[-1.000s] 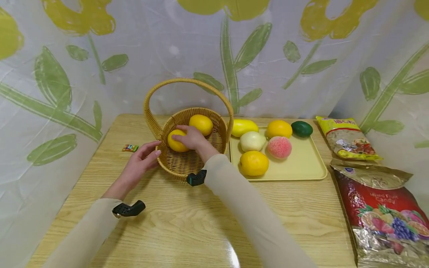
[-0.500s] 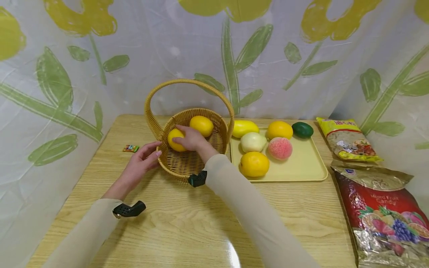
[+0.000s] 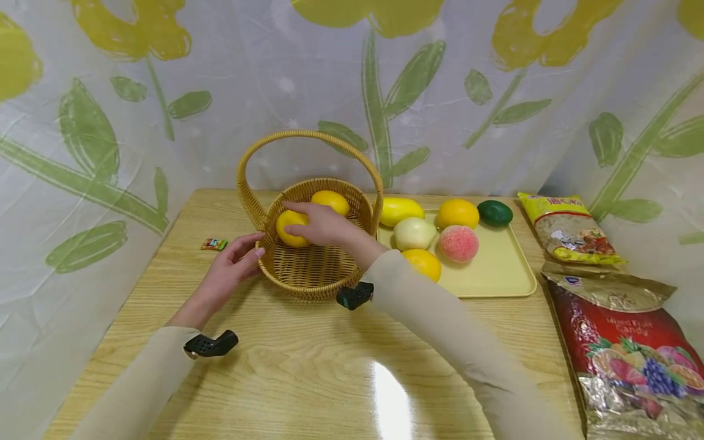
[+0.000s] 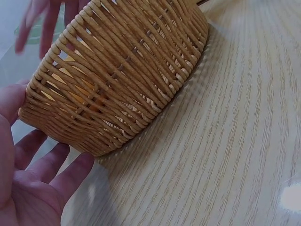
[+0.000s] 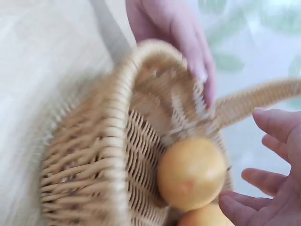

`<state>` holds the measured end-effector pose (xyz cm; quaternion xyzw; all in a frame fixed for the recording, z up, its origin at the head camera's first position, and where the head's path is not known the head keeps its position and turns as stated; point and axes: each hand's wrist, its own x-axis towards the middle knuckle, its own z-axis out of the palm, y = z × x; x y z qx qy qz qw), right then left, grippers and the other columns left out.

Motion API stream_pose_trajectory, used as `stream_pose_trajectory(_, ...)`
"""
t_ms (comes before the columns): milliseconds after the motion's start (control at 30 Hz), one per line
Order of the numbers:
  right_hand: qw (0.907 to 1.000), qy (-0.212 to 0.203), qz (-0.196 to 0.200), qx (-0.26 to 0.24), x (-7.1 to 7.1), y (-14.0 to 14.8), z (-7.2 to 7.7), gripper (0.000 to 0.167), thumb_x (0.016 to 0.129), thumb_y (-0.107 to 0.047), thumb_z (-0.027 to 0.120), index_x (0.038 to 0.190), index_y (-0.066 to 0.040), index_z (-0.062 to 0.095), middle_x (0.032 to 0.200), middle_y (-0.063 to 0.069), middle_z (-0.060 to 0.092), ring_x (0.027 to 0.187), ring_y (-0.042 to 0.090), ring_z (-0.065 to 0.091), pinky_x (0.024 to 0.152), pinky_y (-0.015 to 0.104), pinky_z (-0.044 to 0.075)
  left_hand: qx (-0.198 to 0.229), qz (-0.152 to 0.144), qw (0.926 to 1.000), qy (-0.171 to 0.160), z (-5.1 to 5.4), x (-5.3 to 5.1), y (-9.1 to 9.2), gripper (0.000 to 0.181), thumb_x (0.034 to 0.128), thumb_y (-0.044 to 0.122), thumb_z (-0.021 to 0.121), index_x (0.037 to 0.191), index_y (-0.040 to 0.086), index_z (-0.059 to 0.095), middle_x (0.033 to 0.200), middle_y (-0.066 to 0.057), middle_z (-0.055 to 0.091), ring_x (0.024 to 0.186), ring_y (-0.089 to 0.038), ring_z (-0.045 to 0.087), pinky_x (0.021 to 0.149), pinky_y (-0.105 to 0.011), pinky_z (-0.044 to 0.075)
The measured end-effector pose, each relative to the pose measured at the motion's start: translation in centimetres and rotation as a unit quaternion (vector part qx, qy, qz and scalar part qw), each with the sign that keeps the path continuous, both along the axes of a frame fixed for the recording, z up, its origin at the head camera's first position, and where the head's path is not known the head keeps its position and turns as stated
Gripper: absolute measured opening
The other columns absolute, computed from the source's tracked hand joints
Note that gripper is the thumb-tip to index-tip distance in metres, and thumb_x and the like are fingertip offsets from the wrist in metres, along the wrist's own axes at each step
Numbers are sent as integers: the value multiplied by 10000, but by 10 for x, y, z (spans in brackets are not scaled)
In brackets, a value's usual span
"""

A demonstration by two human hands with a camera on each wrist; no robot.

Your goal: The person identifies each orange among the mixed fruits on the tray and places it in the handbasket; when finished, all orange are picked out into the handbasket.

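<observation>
The wicker basket point(image 3: 313, 269) with a tall arched handle stands on the wooden table. Two yellow-orange fruits lie inside it: the nearer yellow fruit point(image 3: 293, 228) and the farther yellow fruit point(image 3: 331, 201). My right hand point(image 3: 324, 223) is over the basket above them. In the right wrist view, its spread fingers stand beside the round fruit point(image 5: 192, 173) without curling round it. My left hand point(image 3: 233, 264) touches the basket's left side. In the left wrist view, its thumb meets the rim and its extended fingers rest against the outer wall point(image 4: 127, 70).
Right of the basket, a pale yellow tray point(image 3: 495, 275) bears several fruits, among them a pink peach point(image 3: 459, 244) and a dark green fruit point(image 3: 495, 213). A yellow food packet point(image 3: 569, 229) and a candy bag point(image 3: 627, 342) lie farther right. A small wrapped candy point(image 3: 214, 244) lies left.
My right hand has loosened from the nearer yellow fruit, and its wrist and forearm have swung to the right. My left hand and the basket have stayed in place.
</observation>
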<state>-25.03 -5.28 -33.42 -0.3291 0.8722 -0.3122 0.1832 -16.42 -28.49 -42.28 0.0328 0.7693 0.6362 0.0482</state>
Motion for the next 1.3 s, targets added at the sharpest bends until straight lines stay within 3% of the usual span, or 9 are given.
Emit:
stream_pose_trajectory(200,9940,485,821,-533,44,41,9,557,1011,-361,544,1515,-185,383,1549,47,363,1416,169,316,1161,322,274,-75,72,9999,22,1,0,-2,564,1017,345,528,1490,81,373,1562,-130,287,1367,-267,354,922,-240,516)
stream_pose_trajectory(333,9894,422,950,-1013,75,80,3,536,1009,-358,549,1503,-201,410,1546,11,367,1410,143,319,1160,345,279,-76,80,9999,28,1,0,-1,565,1015,343,534,1487,75,376,1562,-135,285,1342,-210,378,911,-219,516)
stream_pose_trajectory(467,9834,-233,517,-1721,97,121,-7,519,1009,-310,564,1499,-226,414,1538,-52,372,1390,125,351,1139,381,328,-31,55,10000,65,0,0,1,564,1017,334,532,1485,61,374,1558,-150,286,1305,-167,406,905,-208,515)
stream_pose_trajectory(633,9602,-997,-534,-2555,113,166,-25,524,995,-242,599,1489,-203,429,1527,-10,395,1372,225,400,1093,365,391,-57,75,9999,108,-2,3,-1,551,1023,319,522,1488,63,374,1548,-167,293,1315,-198,398,898,-212,520)
stream_pose_trajectory(800,9412,-1220,-1371,-2835,118,200,-43,528,993,-232,602,1484,-137,435,1499,89,430,1355,300,420,1010,286,466,-151,126,9997,148,-2,6,-4,559,1022,334,518,1497,80,368,1507,-200,329,1255,-131,446,912,-243,521)
stream_pose_trajectory(933,9370,-1066,-1866,-2755,115,224,-54,509,999,-259,589,1469,-115,457,1459,100,480,1318,295,463,958,204,480,-211,146,9995,162,-1,5,-3,568,1018,341,525,1494,73,369,1502,-199,339,1239,-117,459,923,-273,521)
stream_pose_trajectory(1100,9344,-899,-2387,-2486,108,242,-53,533,995,-361,577,1462,-128,472,1442,80,506,1294,256,487,958,150,450,-192,130,9997,89,0,2,0,562,1018,337,529,1493,82,372,1506,-181,341,1231,-104,458,933,-284,521)
stream_pose_trajectory(1167,9372,-849,-2459,-2323,104,246,-54,560,993,-386,571,1474,-126,454,1461,85,486,1313,242,465,991,185,440,-200,96,9997,75,0,2,0,560,1019,337,525,1496,89,369,1520,-177,326,1242,-96,449,932,-283,521)
stream_pose_trajectory(1300,9408,-893,-2473,-2138,93,250,-60,578,996,-393,563,1491,-128,425,1485,100,454,1362,261,405,1084,363,397,-208,53,9998,39,0,1,2,566,1018,341,525,1502,95,363,1520,-184,322,1251,-112,441,933,-280,519)
